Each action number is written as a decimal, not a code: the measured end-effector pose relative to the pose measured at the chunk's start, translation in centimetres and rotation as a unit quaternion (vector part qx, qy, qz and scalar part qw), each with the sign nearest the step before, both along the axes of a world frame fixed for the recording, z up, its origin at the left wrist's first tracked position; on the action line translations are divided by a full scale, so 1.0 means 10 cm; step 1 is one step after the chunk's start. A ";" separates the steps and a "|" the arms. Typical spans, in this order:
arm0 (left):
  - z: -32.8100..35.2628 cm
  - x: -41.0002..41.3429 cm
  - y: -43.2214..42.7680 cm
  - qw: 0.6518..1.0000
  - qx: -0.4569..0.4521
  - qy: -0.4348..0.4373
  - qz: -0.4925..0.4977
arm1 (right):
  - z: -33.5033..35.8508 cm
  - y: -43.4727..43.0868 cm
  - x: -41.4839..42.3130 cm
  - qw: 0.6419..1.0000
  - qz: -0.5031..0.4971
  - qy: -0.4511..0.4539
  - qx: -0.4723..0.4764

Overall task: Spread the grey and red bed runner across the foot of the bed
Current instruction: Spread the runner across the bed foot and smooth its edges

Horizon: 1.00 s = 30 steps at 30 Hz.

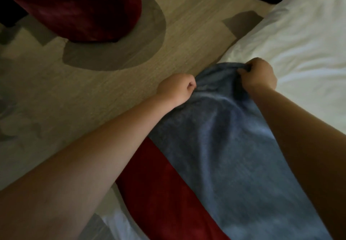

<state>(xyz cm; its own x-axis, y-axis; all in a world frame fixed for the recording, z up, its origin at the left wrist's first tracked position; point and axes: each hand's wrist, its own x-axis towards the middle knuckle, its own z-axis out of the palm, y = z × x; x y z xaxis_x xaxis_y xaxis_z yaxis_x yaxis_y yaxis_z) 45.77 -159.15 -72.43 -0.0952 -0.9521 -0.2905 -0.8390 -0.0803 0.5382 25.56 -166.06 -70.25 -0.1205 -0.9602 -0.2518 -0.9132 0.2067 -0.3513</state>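
Head view: beige patterned carpet point(112, 93) fills the left, with a red velvet pouf point(74, 6) at eleven o'clock and the white bed point(299, 43) at two. The grey and red bed runner point(234, 146) runs from six o'clock to centre along the bed's edge. The left hand point(175, 88) and right hand point(259, 76) each clench its far end, probably to draw it taut.
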 end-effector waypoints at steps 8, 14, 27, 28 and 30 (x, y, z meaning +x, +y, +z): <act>-0.08 -0.20 -0.04 0.997 0.068 -0.020 -0.021 | 0.03 -0.03 -0.28 0.997 0.008 0.013 0.078; -0.05 -0.12 -0.08 0.998 0.062 -0.005 0.008 | 0.00 -0.12 -0.15 0.995 0.069 0.051 -0.042; -0.10 0.03 0.60 0.995 -0.043 -0.085 0.014 | 0.07 0.42 0.09 0.967 0.177 0.152 -0.102; -0.08 0.03 0.68 0.994 -0.056 -0.097 0.005 | 0.08 0.54 0.13 0.964 0.196 0.152 -0.096; -0.02 0.02 0.82 0.989 -0.086 -0.116 -0.023 | 0.08 0.78 0.20 0.961 0.225 0.144 -0.073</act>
<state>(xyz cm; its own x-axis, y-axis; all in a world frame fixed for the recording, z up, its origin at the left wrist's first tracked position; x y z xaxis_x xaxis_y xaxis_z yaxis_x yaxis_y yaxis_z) 45.95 -150.95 -72.63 -0.0901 -0.9856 -0.1431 -0.9419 0.0376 0.3337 27.56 -158.23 -69.45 0.2701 -0.9542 -0.1288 -0.9624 -0.2635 -0.0666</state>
